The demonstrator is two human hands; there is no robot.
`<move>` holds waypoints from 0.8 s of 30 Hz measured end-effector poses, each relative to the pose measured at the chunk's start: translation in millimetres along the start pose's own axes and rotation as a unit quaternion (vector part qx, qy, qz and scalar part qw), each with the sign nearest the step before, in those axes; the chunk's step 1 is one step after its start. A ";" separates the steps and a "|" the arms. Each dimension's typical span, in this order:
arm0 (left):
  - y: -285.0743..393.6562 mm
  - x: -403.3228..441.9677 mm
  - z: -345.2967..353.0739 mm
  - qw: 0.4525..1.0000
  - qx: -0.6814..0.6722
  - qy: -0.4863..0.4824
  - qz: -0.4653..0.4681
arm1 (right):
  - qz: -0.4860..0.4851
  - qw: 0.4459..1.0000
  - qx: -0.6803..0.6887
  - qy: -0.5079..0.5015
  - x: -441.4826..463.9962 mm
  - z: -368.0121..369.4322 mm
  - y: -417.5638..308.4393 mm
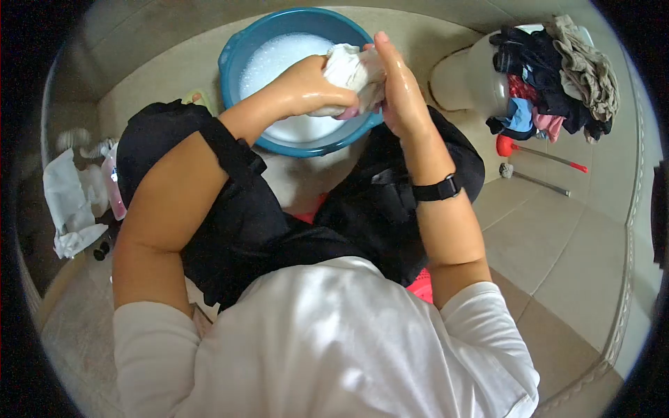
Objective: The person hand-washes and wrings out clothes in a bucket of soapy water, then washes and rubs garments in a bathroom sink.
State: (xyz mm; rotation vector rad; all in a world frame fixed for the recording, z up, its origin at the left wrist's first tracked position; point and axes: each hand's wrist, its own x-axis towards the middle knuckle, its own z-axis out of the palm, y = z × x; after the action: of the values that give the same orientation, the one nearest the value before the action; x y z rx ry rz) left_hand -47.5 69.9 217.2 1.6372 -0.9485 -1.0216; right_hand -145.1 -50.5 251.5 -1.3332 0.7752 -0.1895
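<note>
Looked like we were mid-rub on the wet white cloth [345,68]; our left hand [303,85] was clamped round it, while our right hand [402,94] was opened out fairly flat, palm against its other side; all 3 were up over the right side of the blue tub [313,150], with suds [275,59] inside; we'd say the next move called for a snug left grip and even palm pressure, low over the tub; soapy cloth could've slipped otherwise.

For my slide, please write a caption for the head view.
Left hand grips white cloth against right hand over a soapy basin.
</note>
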 end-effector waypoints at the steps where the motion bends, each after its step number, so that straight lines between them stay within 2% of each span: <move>1: 2.1 -1.8 0.0 1.000 -0.026 0.006 -0.008 | -0.003 1.000 -0.001 0.006 -2.9 -9.6 -2.5; 2: -2.7 0.2 -0.4 1.000 -0.027 -0.001 -0.003 | -0.044 0.994 -0.096 -0.001 -7.0 -23.1 -4.7; 3: -11.9 3.3 -1.5 0.996 -0.091 -0.001 -0.008 | -0.084 0.978 -0.191 -0.006 -12.8 -39.1 -9.2; 5: -17.6 6.0 -9.9 0.986 -0.165 -0.021 -0.021 | -0.171 0.912 -0.370 0.048 -31.4 -89.1 -15.8; 7: -16.8 5.1 -18.0 0.984 -0.178 -0.006 -0.009 | -0.227 0.845 -0.476 0.091 -70.1 -118.9 -26.2; 8: -14.0 3.4 -20.4 0.982 -0.189 0.017 -0.003 | -0.226 0.844 -0.477 0.092 -87.0 -128.1 -26.8; 10: -4.2 -1.3 -21.9 0.983 -0.186 0.003 -0.006 | -0.250 0.724 -0.639 0.075 -109.2 -141.4 -18.0; 12: -1.1 -2.1 -18.5 0.972 -0.229 0.043 0.001 | -0.273 0.693 -0.666 0.047 -107.1 -137.2 5.3; 14: -2.0 0.2 -16.6 0.971 -0.236 0.046 0.011 | -0.344 0.640 -0.686 0.016 -87.1 -117.9 21.9; 16: -5.6 -1.3 -16.6 0.970 -0.235 0.056 0.014 | -0.382 0.630 -0.676 0.001 -59.4 -96.5 43.2; 18: -6.5 -0.2 -18.8 0.962 -0.258 0.088 0.026 | -0.400 0.645 -0.651 -0.032 -44.0 -80.1 46.3; 20: -1.9 -0.8 -25.3 0.965 -0.250 0.071 0.040 | -0.396 0.631 -0.665 -0.056 -35.1 -67.1 44.1; 22: 7.6 -2.9 -31.5 0.944 -0.314 0.065 0.077 | -0.420 0.646 -0.635 -0.053 -18.2 -52.4 48.6; 24: 16.4 -9.9 -42.7 0.952 -0.293 0.044 0.078 | -0.430 0.650 -0.626 -0.043 -2.0 -31.9 51.1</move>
State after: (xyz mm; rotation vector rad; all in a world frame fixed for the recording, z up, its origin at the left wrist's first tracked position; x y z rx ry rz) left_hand -13.4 88.3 243.3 1.0835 -0.6198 -0.9909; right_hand -181.1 -61.5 204.5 -2.9901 -0.0249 -0.3535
